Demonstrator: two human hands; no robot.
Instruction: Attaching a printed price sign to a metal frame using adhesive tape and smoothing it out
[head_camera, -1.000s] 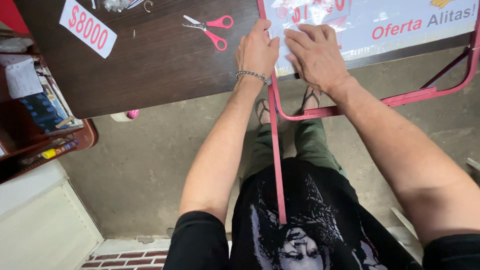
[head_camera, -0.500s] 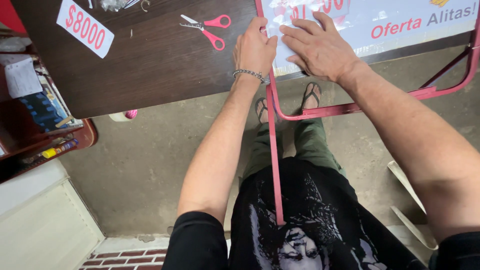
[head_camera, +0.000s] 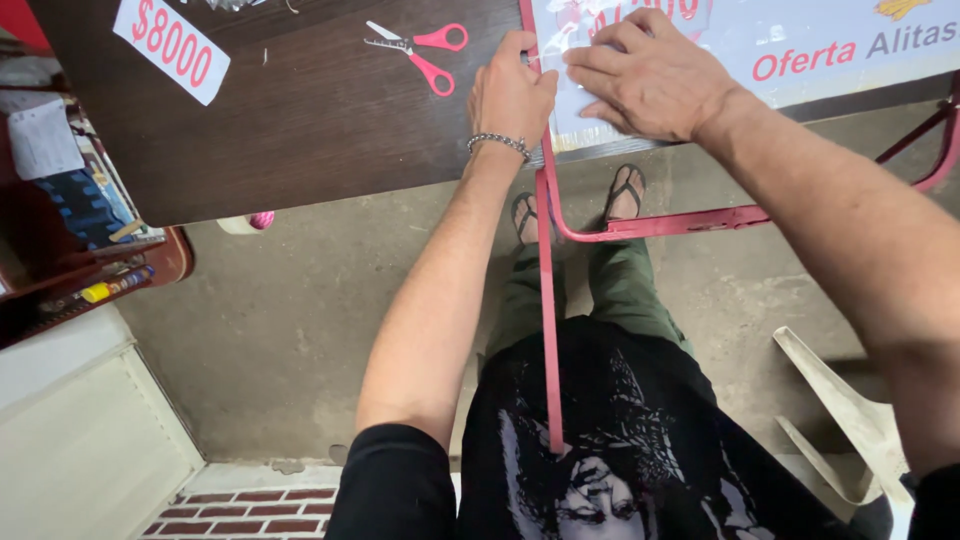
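Up at the near edge of the dark brown table (head_camera: 300, 130), both hands are busy with a big white poster (head_camera: 800, 50) that has red letters on it. The left hand (head_camera: 512, 95) has a bead bracelet (head_camera: 498, 143) on its wrist. Its fingers are curled in and pinch the top part of a long pink ribbon (head_camera: 547, 300) right at the left edge of the poster. The ribbon runs along that edge, goes over the near edge of the table and hangs straight down to the person's black shirt. The right hand (head_camera: 650, 75) lies open and flat on the poster, just beside the left hand, with its fingers spread and pointing left. It presses down and holds nothing. Pink scissors (head_camera: 420, 50) lie shut on the table, near the left hand, toward the far edge. A white price tag (head_camera: 170, 45) with red numbers lies well apart from them, at the far left corner. Under the table you can see two feet in sandals (head_camera: 575, 200) on the grey floor, by a pink metal frame (head_camera: 680, 220). A white plastic chair (head_camera: 850, 420) stands at the right.
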